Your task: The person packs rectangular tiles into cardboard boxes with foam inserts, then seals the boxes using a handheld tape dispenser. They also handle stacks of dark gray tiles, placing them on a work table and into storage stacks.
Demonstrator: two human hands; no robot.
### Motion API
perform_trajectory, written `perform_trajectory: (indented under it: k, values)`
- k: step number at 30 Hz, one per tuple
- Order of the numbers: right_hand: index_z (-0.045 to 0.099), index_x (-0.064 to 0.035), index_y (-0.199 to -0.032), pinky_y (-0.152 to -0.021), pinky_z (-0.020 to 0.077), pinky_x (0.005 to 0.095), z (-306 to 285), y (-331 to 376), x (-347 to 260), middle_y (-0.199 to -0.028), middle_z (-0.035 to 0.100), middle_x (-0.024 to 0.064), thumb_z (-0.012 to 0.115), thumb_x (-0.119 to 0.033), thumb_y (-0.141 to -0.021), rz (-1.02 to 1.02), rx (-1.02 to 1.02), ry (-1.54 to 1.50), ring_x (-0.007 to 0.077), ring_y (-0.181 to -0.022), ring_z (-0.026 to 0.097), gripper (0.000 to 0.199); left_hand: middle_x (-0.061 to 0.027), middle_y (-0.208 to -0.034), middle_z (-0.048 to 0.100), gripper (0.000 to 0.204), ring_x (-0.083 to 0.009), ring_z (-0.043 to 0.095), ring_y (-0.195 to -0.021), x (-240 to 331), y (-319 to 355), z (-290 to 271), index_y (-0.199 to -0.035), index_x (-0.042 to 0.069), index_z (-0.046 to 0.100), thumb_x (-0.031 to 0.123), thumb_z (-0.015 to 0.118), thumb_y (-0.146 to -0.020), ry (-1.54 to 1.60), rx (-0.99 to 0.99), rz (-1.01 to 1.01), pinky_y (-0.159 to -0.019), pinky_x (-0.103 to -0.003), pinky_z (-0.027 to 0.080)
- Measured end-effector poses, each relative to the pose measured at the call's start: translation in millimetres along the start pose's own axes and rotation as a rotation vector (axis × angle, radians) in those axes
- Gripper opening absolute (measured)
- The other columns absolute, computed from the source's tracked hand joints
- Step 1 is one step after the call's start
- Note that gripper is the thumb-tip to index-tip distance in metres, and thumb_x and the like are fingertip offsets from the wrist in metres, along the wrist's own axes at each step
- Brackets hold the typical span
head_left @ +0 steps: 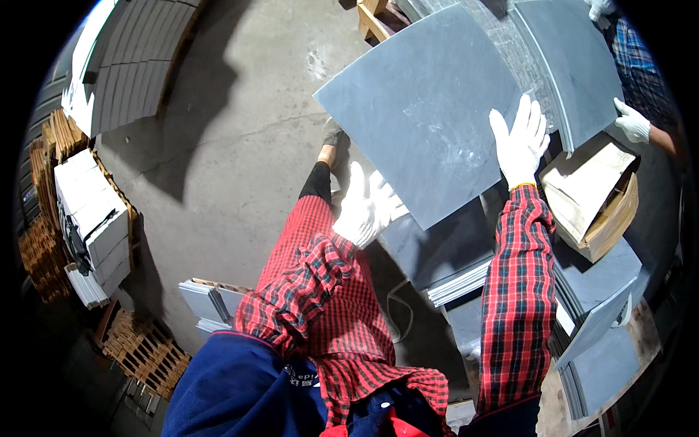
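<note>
I hold a large square grey tile tilted up in front of me. My left hand, in a white glove, grips its lower left edge. My right hand, also gloved, lies flat with fingers spread against the tile's right edge. Both sleeves are red plaid. Beneath the tile lie stacks of more grey tiles. At the upper right another person in a blue plaid sleeve holds a second grey tile with white-gloved hands.
An open cardboard box sits right of my right hand. More grey tiles lean at the lower right. White tile stacks on pallets and wooden pallets stand left. Concrete floor lies ahead.
</note>
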State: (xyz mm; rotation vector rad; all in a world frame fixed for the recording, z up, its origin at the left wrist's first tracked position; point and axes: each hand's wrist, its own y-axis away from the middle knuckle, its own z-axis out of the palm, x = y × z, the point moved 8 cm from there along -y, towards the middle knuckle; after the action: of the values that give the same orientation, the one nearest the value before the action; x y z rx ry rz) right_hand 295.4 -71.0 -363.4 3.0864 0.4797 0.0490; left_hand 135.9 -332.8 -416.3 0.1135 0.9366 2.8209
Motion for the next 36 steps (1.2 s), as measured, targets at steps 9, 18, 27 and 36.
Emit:
perform_trajectory:
  k: [9, 18, 27, 36]
  values:
    - [0.026, -0.0137, -0.156, -0.117, 0.0191, 0.0591, 2, -2, -2, -0.159, 0.03, 0.0166, 0.044, -0.069, -0.094, 0.0, 0.006, -0.003, 0.0379, -0.146, 0.027, 0.085, -0.0138, -0.148, 0.045, 0.09, -0.0353, 0.051, -0.13, 2, 0, 2, -0.153, 0.011, 0.031, 0.077, 0.035, -0.092, 0.005, 0.046, 0.0, -0.105, -0.055, 0.043]
    - [0.027, -0.0137, -0.156, -0.117, 0.0203, 0.0588, 2, -2, 0, -0.158, 0.031, 0.016, 0.045, -0.069, -0.094, 0.005, 0.02, -0.006, 0.0381, -0.146, 0.027, 0.086, -0.0157, -0.155, 0.037, 0.096, -0.0366, 0.045, -0.137, 2, 0, 11, -0.155, 0.006, 0.024, 0.077, 0.037, -0.091, -0.058, -0.001, -0.008, -0.109, -0.053, 0.041]
    - [0.029, -0.0167, -0.156, -0.118, 0.0186, 0.0572, -2, -6, 5, -0.158, 0.031, 0.015, 0.046, -0.067, -0.094, -0.008, -0.003, -0.042, 0.0357, -0.146, 0.028, 0.082, -0.019, -0.156, 0.035, 0.095, -0.038, 0.041, -0.14, -5, 14, 33, -0.155, 0.005, 0.022, 0.073, 0.042, -0.092, 0.008, 0.016, -0.037, -0.112, -0.054, 0.038]
    - [0.026, -0.0184, -0.157, -0.119, 0.0154, 0.0575, -8, -17, 9, -0.162, 0.026, 0.0136, 0.046, -0.066, -0.095, 0.036, -0.121, -0.114, 0.0352, -0.148, 0.023, 0.081, -0.0191, -0.153, 0.038, 0.093, -0.0357, 0.049, -0.133, 6, 30, 75, -0.154, 0.004, 0.022, 0.072, 0.042, -0.093, 0.004, 0.007, -0.105, -0.108, -0.049, 0.045]
